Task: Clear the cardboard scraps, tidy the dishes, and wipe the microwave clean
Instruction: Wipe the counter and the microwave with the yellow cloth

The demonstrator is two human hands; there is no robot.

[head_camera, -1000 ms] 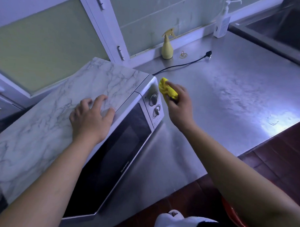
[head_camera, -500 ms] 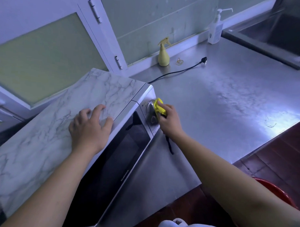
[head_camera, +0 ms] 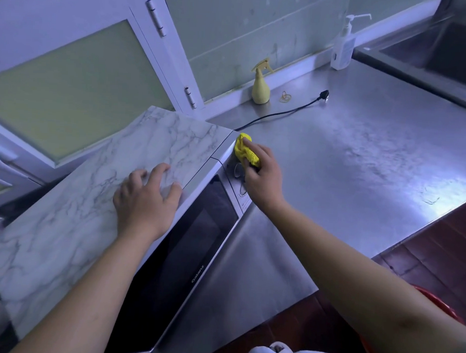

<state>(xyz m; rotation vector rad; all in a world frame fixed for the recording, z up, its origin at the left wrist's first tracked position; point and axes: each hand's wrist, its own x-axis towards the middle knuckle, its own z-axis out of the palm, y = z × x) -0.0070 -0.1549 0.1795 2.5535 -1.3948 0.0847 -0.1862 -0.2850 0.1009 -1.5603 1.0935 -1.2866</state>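
**Wiping the microwave's control panel**

The left hand (head_camera: 146, 199) lies flat, fingers spread, on the marble-patterned top of the microwave (head_camera: 94, 187), steadying it. To its right, the right hand (head_camera: 261, 177) pinches a bunched yellow cloth (head_camera: 244, 150) against the upper corner of the control panel (head_camera: 239, 182); the dials lie just below the cloth.

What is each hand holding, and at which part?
Right hand grips the bunched yellow cloth at its lower end. Left hand holds nothing.

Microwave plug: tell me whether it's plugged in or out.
Out. The plug lies loose on the steel counter at the end of its black cord, in no socket.
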